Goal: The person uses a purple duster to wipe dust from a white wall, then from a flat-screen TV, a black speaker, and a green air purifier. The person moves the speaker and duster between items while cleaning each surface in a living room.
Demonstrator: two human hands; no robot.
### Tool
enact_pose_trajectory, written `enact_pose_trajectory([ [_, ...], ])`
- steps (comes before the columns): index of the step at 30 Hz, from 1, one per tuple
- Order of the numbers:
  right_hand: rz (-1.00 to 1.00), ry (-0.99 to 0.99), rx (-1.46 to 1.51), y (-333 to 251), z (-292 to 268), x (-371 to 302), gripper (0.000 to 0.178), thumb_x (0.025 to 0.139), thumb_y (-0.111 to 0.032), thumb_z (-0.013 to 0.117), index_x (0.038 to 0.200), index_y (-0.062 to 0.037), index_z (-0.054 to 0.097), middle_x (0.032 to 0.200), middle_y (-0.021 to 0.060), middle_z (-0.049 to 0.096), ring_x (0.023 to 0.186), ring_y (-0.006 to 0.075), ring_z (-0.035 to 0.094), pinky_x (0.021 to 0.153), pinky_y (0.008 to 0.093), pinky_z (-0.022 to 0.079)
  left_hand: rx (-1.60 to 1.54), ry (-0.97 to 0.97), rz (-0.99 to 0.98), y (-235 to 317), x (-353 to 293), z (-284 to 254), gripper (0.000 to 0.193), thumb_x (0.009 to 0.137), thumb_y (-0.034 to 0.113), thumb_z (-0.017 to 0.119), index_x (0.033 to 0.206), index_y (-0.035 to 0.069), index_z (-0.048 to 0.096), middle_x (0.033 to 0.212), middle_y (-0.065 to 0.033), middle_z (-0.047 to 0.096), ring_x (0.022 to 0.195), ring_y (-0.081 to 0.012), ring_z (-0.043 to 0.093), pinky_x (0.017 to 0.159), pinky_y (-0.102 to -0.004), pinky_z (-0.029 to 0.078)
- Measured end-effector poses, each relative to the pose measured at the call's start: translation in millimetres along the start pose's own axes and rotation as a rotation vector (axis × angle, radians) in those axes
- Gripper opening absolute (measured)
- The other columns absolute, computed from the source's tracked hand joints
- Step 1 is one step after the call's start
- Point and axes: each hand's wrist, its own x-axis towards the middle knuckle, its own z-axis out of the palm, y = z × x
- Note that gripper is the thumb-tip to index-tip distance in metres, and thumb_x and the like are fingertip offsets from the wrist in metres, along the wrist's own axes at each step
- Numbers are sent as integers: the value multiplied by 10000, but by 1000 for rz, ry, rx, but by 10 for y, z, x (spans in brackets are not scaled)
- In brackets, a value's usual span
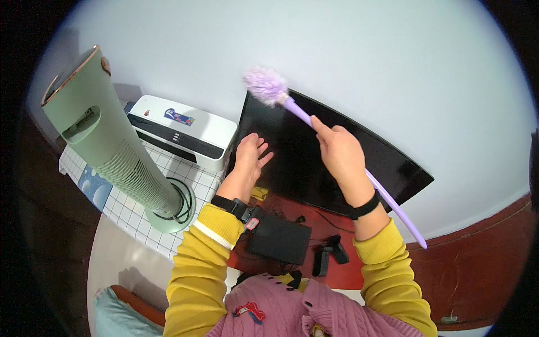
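A purple duster (300, 111) with a fluffy lilac head is gripped in my right hand (343, 160), which is wrapped round its handle. The fluffy head is at the top left edge of a black flat screen (387, 160), and the handle's tail slants down past my right wrist. I cannot tell whether the head touches the screen. Over the screen's left part, my left hand (251, 158) holds nothing, its fingers apart. Black straps sit on both wrists.
At left, a tall pale green tower fan (120, 146) and a white laminating-type machine (188, 128) stand on a checked cloth (135, 222). Below the screen, a black box (279, 238), cables and small black devices (328, 255) lie on a red surface (348, 272). A wall rises behind.
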Motion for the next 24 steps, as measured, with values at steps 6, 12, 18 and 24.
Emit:
enact_pose_trajectory([
  [6,-41,56,88,118,323,-126,395,922,-139,619,1305,-227,659,760,137,602,708,354,640,623,461,522,-21,57,-6,-7,48,-138,513,1044,270,450,1490,41,345,1456,-195,429,1309,-338,475,1035,-562,473],
  [12,-66,-326,-53,304,633,-474,425,904,-114,599,1313,-219,652,785,169,622,724,376,643,651,475,535,-37,79,-26,-104,94,-42,564,1045,274,463,1531,28,316,1433,-184,454,1240,-315,508,1004,-535,498],
  [18,-67,93,228,336,718,-503,503,908,-57,601,1393,-192,606,816,136,610,705,345,630,646,437,525,-80,175,47,-272,172,61,536,1030,318,467,1497,85,343,1492,-147,383,1353,-321,419,1035,-541,447],
  [24,75,-412,-31,286,1313,-615,476,900,-94,579,1330,-287,640,799,149,612,694,349,641,620,464,536,-91,184,-71,-541,286,-152,637,1061,353,430,1588,74,205,1636,-183,224,1454,-391,318,1095,-571,377],
])
